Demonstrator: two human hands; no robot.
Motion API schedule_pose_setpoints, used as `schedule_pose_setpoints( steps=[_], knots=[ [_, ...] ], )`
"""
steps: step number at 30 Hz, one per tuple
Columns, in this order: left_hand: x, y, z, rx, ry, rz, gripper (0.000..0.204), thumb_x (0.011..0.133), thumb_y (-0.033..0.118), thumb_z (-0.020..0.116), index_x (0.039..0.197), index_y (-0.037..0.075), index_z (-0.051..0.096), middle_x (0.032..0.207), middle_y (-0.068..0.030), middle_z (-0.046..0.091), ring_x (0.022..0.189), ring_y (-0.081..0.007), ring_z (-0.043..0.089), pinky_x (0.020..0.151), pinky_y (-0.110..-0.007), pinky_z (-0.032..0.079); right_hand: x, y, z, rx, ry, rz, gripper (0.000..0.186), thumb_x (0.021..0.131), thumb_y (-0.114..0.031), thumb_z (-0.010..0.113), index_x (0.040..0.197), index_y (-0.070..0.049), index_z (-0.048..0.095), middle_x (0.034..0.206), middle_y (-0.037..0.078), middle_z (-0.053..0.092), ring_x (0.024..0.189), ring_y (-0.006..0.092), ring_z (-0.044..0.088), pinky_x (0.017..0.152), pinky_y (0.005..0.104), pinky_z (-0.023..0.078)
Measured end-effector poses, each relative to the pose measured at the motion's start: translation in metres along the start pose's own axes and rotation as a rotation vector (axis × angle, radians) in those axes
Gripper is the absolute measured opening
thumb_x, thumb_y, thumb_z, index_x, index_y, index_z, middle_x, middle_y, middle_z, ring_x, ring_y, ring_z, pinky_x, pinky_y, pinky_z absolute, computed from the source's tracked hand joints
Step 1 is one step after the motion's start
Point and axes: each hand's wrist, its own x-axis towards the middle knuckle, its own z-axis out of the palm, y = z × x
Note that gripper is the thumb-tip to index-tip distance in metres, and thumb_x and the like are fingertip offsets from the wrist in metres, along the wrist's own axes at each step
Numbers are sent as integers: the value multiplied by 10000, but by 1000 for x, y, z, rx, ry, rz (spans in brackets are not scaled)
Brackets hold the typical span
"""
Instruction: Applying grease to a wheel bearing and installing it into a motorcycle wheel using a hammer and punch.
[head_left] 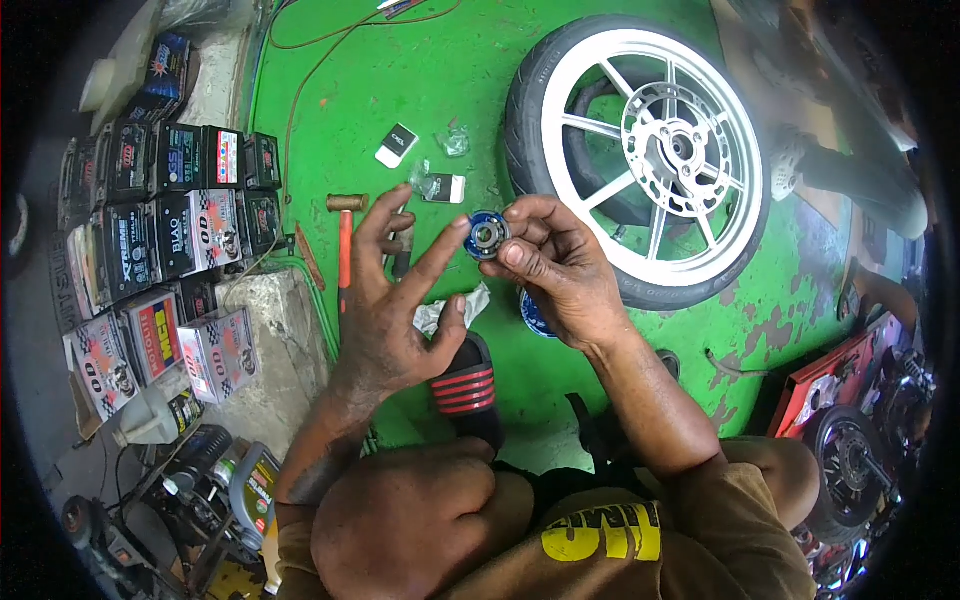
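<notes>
My right hand [570, 285] pinches a small round ball bearing [489, 236] with a blue rim and a metal centre between thumb and fingers, held up above the green floor. My left hand [395, 310] has its fingers spread apart. Its index fingertip meets the bearing's left edge, or lies just beside it; I cannot tell which. Below the right hand, another round blue part [535, 316] shows on the floor, partly hidden by that hand. Beyond my hands lies a motorcycle wheel [600, 187] with a white spoked rim and a black tyre.
A hammer [345, 255] with an orange handle lies left of my left hand. Two small black-and-white boxes [397, 146] and clear plastic wrapping [453, 141] lie ahead. Stacked batteries [125, 243] line the left side. Another person's leg [860, 180] stands past the wheel; motorcycle parts [845, 460] sit right.
</notes>
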Motion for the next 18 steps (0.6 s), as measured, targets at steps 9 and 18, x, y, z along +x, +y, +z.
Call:
schedule_pose_setpoints(
  steps=[9,18],
  knots=[
    [-12,-2,3,-181,-105,47,641,706,97,673,1335,170,577,1432,-207,328,1189,-345,455,961,-428,432,-1,4,-1,11,56,-11,286,892,-43,671,1153,-39,555,998,59,641,926,135,630,866,296,547],
    [-4,-2,5,173,-7,-4,681,705,83,672,1353,262,563,1414,-201,357,1179,-350,467,961,-452,428,-3,4,0,2,10,22,291,904,-54,650,1172,-75,537,1043,43,624,984,144,626,890,325,563]
  ],
)
